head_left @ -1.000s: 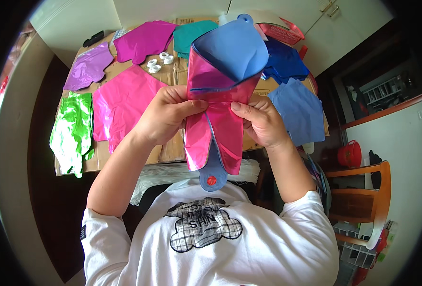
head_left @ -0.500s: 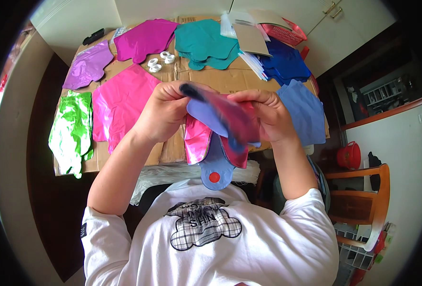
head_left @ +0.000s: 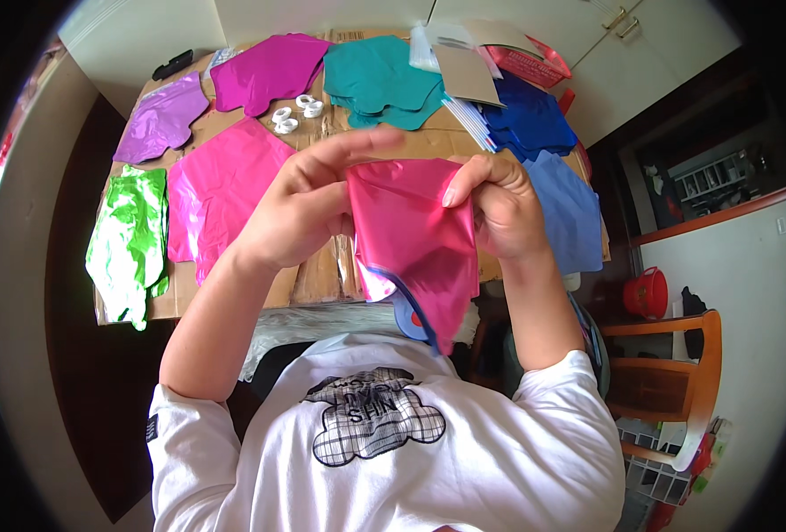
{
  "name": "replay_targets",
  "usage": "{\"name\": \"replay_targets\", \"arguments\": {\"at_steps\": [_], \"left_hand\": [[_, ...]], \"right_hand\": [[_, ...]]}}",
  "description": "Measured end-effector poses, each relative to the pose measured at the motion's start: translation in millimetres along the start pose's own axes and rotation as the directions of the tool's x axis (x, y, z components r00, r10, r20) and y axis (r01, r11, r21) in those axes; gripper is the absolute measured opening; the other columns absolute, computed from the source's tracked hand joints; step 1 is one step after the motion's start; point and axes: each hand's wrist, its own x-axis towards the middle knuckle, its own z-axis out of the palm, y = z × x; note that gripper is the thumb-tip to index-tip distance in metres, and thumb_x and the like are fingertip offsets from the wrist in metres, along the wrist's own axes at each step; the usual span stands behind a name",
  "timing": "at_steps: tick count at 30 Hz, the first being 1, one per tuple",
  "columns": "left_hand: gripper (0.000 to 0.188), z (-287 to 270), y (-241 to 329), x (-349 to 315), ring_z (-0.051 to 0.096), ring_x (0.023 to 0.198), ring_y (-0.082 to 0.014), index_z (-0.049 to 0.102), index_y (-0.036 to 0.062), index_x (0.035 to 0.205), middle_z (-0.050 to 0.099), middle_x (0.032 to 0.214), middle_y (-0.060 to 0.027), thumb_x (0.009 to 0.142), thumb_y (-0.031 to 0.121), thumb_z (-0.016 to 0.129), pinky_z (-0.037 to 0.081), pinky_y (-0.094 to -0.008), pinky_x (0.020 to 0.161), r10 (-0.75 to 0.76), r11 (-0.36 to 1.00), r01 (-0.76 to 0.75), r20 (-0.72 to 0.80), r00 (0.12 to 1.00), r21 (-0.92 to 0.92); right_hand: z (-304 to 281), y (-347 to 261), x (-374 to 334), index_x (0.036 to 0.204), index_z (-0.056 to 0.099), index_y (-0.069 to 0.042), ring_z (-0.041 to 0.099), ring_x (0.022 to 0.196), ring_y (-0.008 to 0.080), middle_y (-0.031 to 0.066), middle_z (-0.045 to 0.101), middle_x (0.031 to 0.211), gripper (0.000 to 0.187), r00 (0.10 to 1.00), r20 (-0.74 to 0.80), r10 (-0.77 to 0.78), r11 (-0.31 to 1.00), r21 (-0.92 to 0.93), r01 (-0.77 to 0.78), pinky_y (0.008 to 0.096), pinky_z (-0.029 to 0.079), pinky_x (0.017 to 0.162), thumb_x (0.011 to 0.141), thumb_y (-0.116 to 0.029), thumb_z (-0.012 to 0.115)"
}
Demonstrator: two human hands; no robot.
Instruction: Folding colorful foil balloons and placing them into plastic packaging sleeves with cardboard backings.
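Observation:
In front of my chest, a shiny pink foil piece, looking like a flat uninflated balloon, hangs folded with a dark blue edge at its lower left. My right hand pinches its upper right side, thumb pressed on the front. At the upper left edge, my left hand grips it with thumb and curled fingers, while the index finger stretches out above, blurred. A blue foil tab with a red dot shows partly beneath, mostly hidden by the pink foil.
Cardboard covers the table. Flat foil pieces lie around it: green, pink, purple, magenta, teal, dark blue and light blue. White rolls, thin white sticks and a red basket are there too.
The pink foil, blurred and raised between my hands before, now hangs down over the blue tab. My left index finger has stretched out, and my right thumb has shifted onto the foil's front.

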Motion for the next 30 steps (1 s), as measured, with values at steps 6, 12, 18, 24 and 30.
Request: {"name": "replay_targets", "arguments": {"at_steps": [6, 12, 18, 24, 30], "left_hand": [[0.034, 1.7, 11.0, -8.0, 0.065, 0.101, -0.0177, 0.058, 0.0017, 0.125, 0.067, 0.113, -0.0112, 0.093, 0.013, 0.062, 0.052, -0.0345, 0.091, -0.369, 0.918, 0.371, 0.043, 0.928, -0.139], [0.027, 13.2, -3.2, -16.2, 0.063, 0.086, -0.0080, 0.062, -0.0006, 0.118, 0.068, 0.100, -0.0032, 0.094, 0.013, 0.064, 0.053, -0.0251, 0.078, -0.276, 0.925, 0.299, -0.125, 0.953, 0.236], [0.022, 8.4, -25.0, -21.5, 0.060, 0.079, -0.0039, 0.065, -0.0014, 0.110, 0.067, 0.091, -0.0002, 0.094, 0.013, 0.064, 0.051, -0.0214, 0.071, -0.244, 0.932, 0.283, -0.184, 0.952, 0.227], [0.023, 10.2, -24.4, -22.1, 0.062, 0.081, -0.0055, 0.062, -0.0040, 0.112, 0.068, 0.095, -0.0022, 0.094, 0.010, 0.063, 0.051, -0.0216, 0.072, -0.305, 0.820, 0.348, -0.169, 0.937, 0.455], [0.018, 5.1, -35.2, -28.3, 0.056, 0.066, -0.0038, 0.064, -0.0038, 0.102, 0.065, 0.078, 0.0004, 0.093, 0.011, 0.064, 0.048, -0.0230, 0.058, -0.255, 0.779, 0.303, -0.164, 0.953, 0.549]], "right_hand": [[3.5, -10.4, 6.9, 0.075, 0.069, -0.001, 0.054, 0.060, 0.0071, 0.0061, 0.065, 0.074, 0.038, 0.979, 0.117, -0.165, 0.931, -0.309, 0.194, 0.0199, 0.038, 0.049, 0.073, 0.020, 0.038], [-3.0, -10.4, 7.9, 0.078, 0.070, 0.001, 0.056, 0.066, 0.0088, 0.0054, 0.066, 0.078, 0.038, 0.946, 0.164, -0.280, 0.773, -0.545, 0.324, 0.0227, 0.045, 0.058, 0.073, 0.022, 0.039], [-22.7, -8.3, 4.9, 0.092, 0.071, 0.001, 0.062, 0.078, 0.0128, 0.0064, 0.068, 0.091, 0.033, 0.974, 0.199, 0.111, 0.912, -0.409, -0.020, 0.0253, 0.049, 0.071, 0.080, 0.011, 0.041], [-8.3, -18.5, 22.4, 0.119, 0.059, 0.004, 0.061, 0.099, 0.0120, 0.0077, 0.066, 0.107, 0.039, 0.945, 0.219, 0.243, 0.871, -0.478, -0.113, 0.0244, 0.046, 0.088, 0.099, -0.028, 0.048], [6.5, -4.7, 49.5, 0.080, 0.061, 0.001, 0.043, 0.064, 0.0104, -0.0006, 0.049, 0.065, 0.052, 0.787, 0.385, 0.482, 0.722, -0.684, -0.107, 0.0311, 0.039, 0.059, 0.098, -0.048, 0.051]]}}
